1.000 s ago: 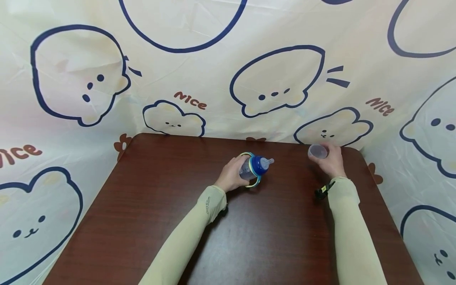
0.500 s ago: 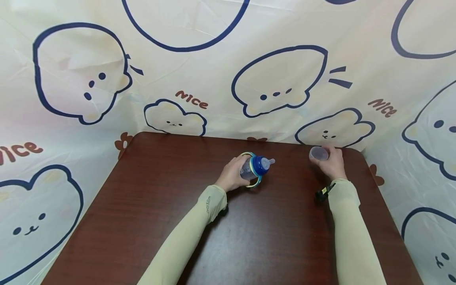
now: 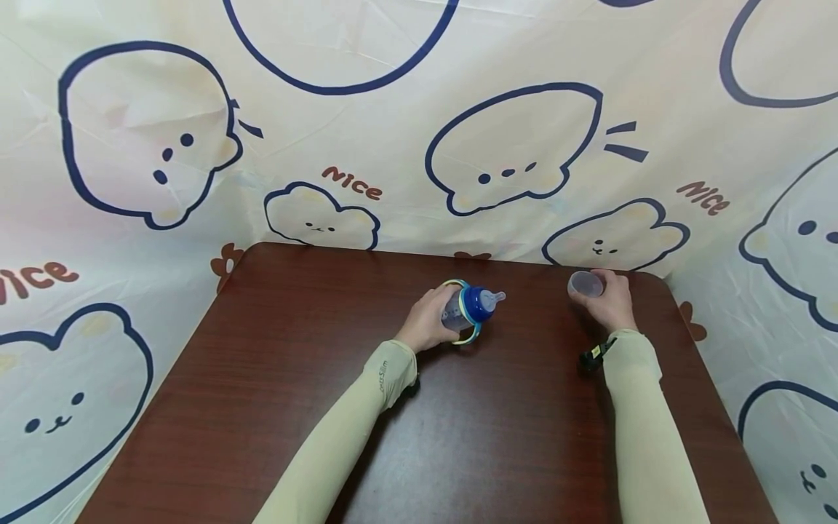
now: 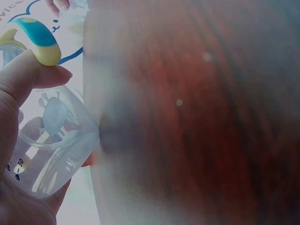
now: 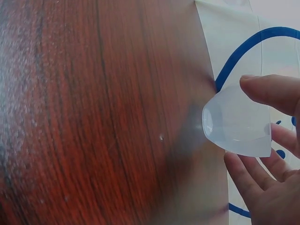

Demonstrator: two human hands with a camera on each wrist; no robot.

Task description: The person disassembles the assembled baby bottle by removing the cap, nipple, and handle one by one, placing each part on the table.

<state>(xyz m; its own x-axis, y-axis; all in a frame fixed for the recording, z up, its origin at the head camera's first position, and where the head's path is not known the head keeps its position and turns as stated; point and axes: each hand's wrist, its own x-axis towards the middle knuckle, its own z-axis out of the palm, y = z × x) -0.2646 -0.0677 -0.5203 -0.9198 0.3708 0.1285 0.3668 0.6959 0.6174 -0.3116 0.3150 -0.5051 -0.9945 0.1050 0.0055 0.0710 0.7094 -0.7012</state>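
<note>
A clear baby bottle (image 3: pixel 466 309) with a blue collar, a clear teat and yellow-blue handles leans on the dark wooden table (image 3: pixel 294 378) near its middle back. My left hand (image 3: pixel 428 320) grips its clear body (image 4: pixel 51 140), thumb by a handle (image 4: pixel 40 40). Far to the right, my right hand (image 3: pixel 610 298) holds a small translucent cap (image 3: pixel 585 283) between thumb and fingers, just above the table's back right corner. In the right wrist view the cap (image 5: pixel 236 124) is domed, its closed end toward the table.
A cream cloth with blue cartoon animals and "Nice" lettering (image 3: pixel 353 182) hangs round the table's back and sides. The table's rounded back edge (image 3: pixel 393 251) lies just beyond both hands. A small black strap fitting (image 3: pixel 592 354) sits at my right wrist.
</note>
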